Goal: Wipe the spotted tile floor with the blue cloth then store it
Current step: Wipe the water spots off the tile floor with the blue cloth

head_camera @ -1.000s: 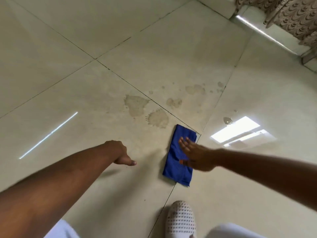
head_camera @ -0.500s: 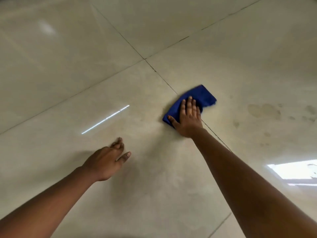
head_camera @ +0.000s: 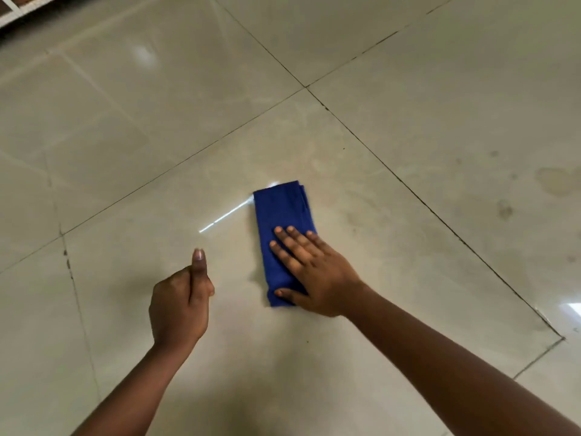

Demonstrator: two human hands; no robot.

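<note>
A folded blue cloth [head_camera: 281, 221] lies flat on the glossy beige tile floor [head_camera: 377, 136] near the middle of the view. My right hand [head_camera: 309, 272] presses palm-down on the cloth's near half, fingers spread, thumb at its near end. My left hand [head_camera: 180, 305] hovers to the left of the cloth, curled into a loose fist with the thumb sticking out, holding nothing. Faint brownish spots [head_camera: 556, 180] and smaller marks [head_camera: 504, 210] stain the tile at the far right, well away from the cloth.
Dark grout lines [head_camera: 440, 215] cross the floor diagonally. A bright streak of reflected light [head_camera: 226, 215] lies just left of the cloth. A strip of dark furniture or wall edge [head_camera: 12, 7] shows in the top left corner.
The cloth under my right hand has slid nearer to me and to the left, away from the spots. It now lies lengthwise. My left hand has curled up with the thumb out.
</note>
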